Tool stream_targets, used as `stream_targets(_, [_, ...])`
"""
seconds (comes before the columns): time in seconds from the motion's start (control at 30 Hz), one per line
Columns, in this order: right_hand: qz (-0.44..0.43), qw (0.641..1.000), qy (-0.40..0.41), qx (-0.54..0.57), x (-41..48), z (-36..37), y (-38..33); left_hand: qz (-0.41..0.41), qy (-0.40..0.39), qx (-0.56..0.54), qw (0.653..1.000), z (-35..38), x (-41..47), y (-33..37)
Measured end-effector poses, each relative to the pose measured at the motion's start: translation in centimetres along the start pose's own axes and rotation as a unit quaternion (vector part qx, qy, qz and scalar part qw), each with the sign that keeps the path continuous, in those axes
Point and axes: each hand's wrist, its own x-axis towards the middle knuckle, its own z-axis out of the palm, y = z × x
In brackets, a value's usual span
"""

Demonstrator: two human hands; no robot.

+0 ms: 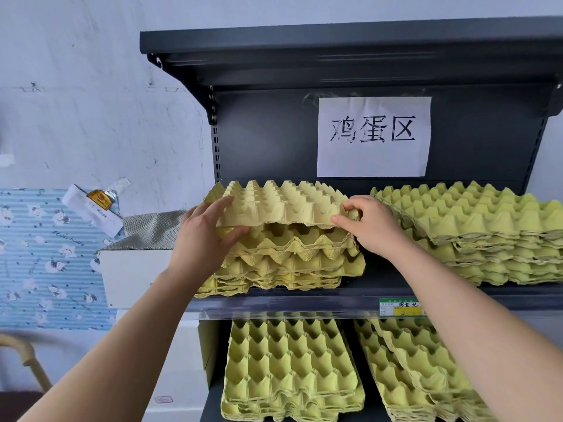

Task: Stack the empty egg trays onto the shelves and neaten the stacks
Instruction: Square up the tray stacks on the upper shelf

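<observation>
At the left stack [283,266] on the upper shelf [304,303], the left hand [207,233] grips the top tray [283,205] at its left front corner, fingers above, thumb beneath. The tray's front edge stands clear of that stack. The right hand [371,226] pinches its right corner. A narrow gap separates the neighbouring stack [487,233].

Left hand [203,236]: left of frame centre; fingers laid over the left edge of the top egg tray [283,202], thumb hooked beneath it, pinching that edge. Left forearm [122,345]: bare, straight, rising from the lower left corner up and inward to the wrist. Right hand [370,228]: just right of centre; fingers curled over the tray's right front corner, thumb stretched along its front edge, gripping. Right forearm [475,336]: bare, running from the lower right corner up and inward. Both hands roughly level, backs towards the camera.
</observation>
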Motion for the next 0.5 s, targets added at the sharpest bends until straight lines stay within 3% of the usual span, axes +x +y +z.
stream_targets(0.13, [0.005,1.0,0.01,0.014,0.2,-0.3,0.0,0.044,0.018,-0.03,0.998,-0.3,-0.2,-0.5])
stream_targets(0.3, [0.0,0.999,0.035,0.033,-0.2,-0.5,0.0,-0.053,0.012,-0.069,0.996,-0.4,-0.4,-1.5])
stream_targets(0.5, [0.026,0.999,0.005,0.022,0.1,-0.6,0.2,-0.029,0.035,-0.116,0.992,-0.7,0.0,-0.9])
